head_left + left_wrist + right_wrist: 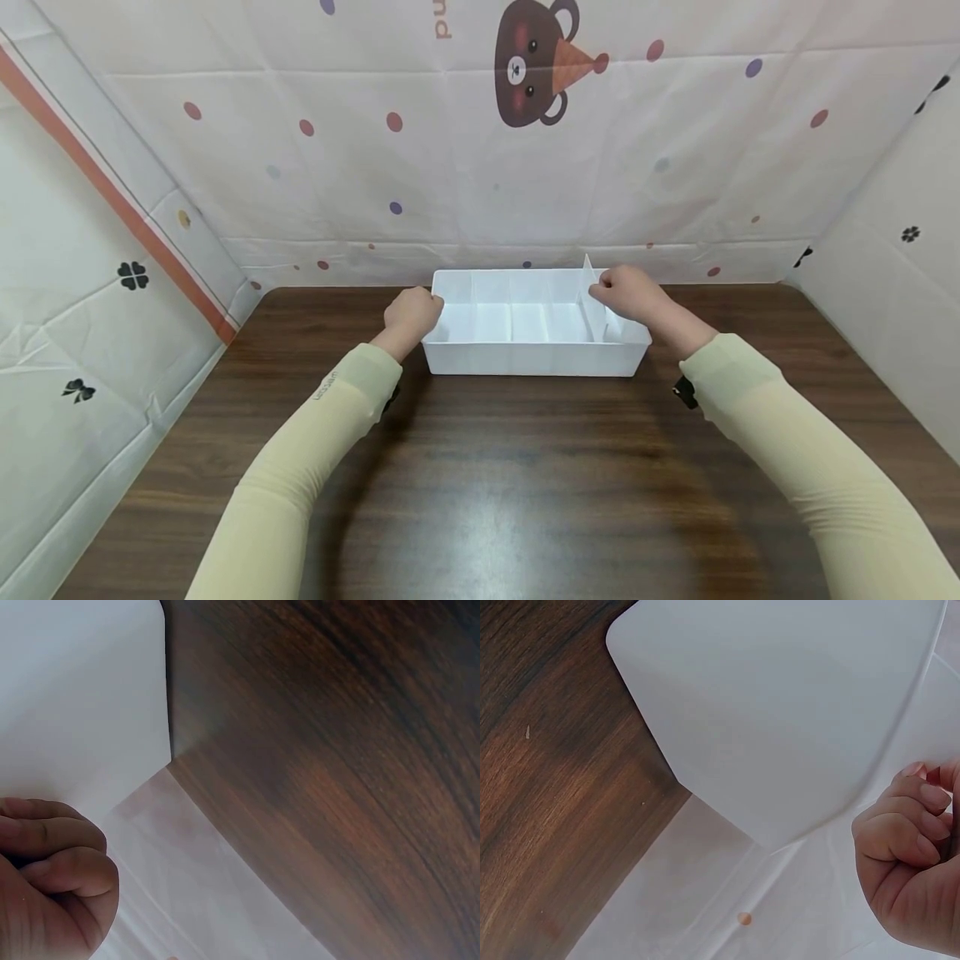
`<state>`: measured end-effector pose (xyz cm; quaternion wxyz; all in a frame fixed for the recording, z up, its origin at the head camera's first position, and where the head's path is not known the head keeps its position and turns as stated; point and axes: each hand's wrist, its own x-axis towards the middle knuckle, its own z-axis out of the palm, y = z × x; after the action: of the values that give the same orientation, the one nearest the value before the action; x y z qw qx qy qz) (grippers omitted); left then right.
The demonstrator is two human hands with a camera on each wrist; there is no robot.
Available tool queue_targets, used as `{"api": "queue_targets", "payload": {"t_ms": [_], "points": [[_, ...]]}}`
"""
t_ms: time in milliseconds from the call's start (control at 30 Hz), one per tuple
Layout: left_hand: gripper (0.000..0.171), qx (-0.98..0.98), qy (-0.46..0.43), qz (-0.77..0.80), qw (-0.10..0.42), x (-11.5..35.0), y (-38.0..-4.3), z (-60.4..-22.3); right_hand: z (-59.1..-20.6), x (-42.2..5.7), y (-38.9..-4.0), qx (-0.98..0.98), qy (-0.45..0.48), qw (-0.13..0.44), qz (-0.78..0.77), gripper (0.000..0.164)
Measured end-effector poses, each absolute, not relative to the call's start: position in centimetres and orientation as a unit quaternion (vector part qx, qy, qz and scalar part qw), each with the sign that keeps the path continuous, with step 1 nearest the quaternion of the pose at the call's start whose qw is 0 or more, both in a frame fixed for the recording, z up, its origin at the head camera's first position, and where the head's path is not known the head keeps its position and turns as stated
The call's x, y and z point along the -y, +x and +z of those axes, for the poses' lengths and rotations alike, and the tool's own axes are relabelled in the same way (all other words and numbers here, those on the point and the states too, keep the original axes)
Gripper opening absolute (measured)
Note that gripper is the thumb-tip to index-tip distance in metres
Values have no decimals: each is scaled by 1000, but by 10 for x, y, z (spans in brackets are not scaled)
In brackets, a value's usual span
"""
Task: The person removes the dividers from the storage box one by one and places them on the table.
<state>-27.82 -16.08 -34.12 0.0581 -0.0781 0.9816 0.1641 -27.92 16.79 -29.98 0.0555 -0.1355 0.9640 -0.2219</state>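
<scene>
1. A dark wood-grain tabletop [480, 467] fills the lower centre of the head view; its level surface gives firm support, and the tray is best kept flat on it.

2. A long white plastic tray [528, 360] sits at the centre of the frame, near the table's far edge. Faint lines [512, 321] cross its floor; lining the panel up with such a line would likely keep it square.

3. The right hand [628, 292], right of centre, curls its fingers and appears to pinch the white divider panel at the tray's right end; the exact contact is hidden. A light grip near the upper edge should guide the thin sheet without bending it.

4. The left hand [411, 314], left of centre, is clenched at the tray's left end and seems to pinch the rim, though its fingertips are obscured. Steady hold there would counter any sliding.

5. The white divider panel [595, 317] stands slantwise inside the tray, right of centre, its pointed corner above the far rim. Even, straight pressure looks wiser than force on one corner, which could jam or flex it.
</scene>
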Motion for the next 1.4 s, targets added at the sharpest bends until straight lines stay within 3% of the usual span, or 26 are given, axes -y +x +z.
{"api": "queue_targets", "payload": {"t_ms": [1400], "points": [[44,-984,-74,155,49,160,-277,-342,-284,-175,-280,-957,-141,43,-249,40]]}}
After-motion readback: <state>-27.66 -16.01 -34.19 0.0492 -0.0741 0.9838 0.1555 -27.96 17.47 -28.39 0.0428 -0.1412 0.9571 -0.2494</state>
